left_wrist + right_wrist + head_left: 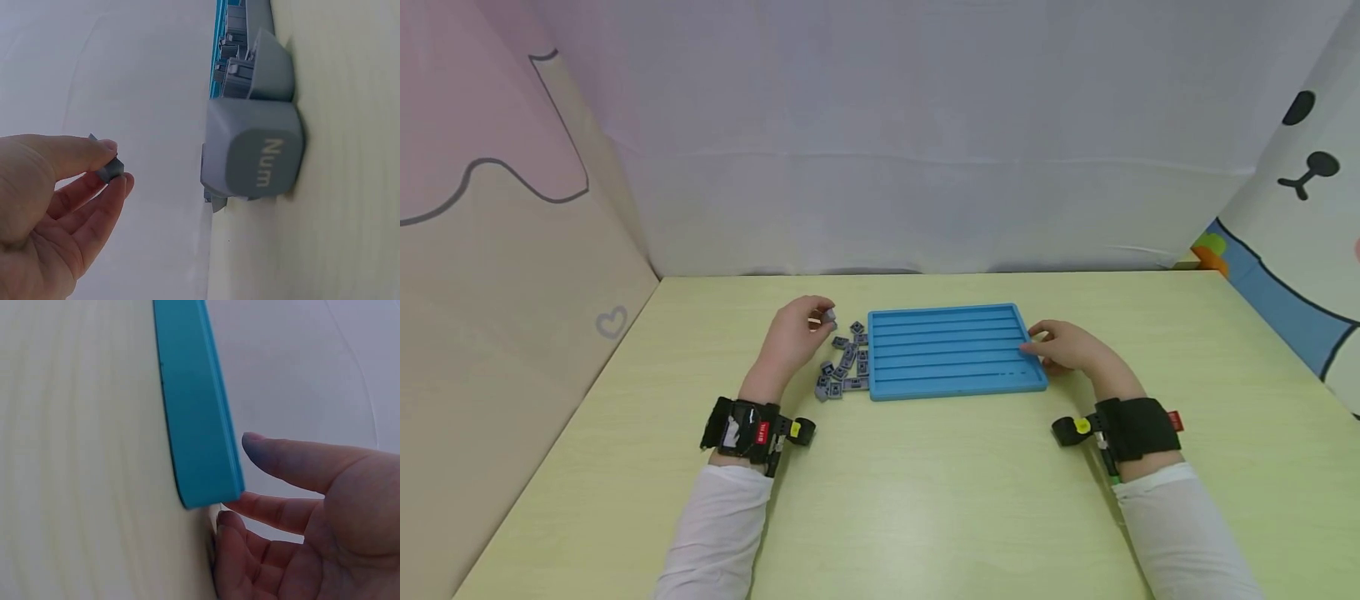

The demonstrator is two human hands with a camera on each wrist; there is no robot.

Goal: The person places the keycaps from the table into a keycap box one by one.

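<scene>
Left hand (790, 337) pinches one grey keycap (828, 316) above the keycap pile (846, 367) (tip-hold only, so it may slip); right hand (1070, 347), fingers relaxed, steadies the blue tray (953, 350), which could skid on the table (925, 500) if nudged

Bright blue plastic tray (956, 351) with raised parallel ribs, same blue all over. Small grey plastic keycaps (846, 367) in a pile left of it, dark grey undersides with darker square sockets; nearest one (256, 156) grey with pale "Num" lettering. Pale yellow-green tabletop (880, 483) with faint wood grain. Black wrist straps (741, 428) with red tags and yellow dots. White sleeves (1180, 533). Far backdrop pale lilac-white cloth. Left wall pink over beige with a grey wavy outline and a grey heart outline. Right wall white with black cartoon marks, blue band, orange and green patch.
</scene>
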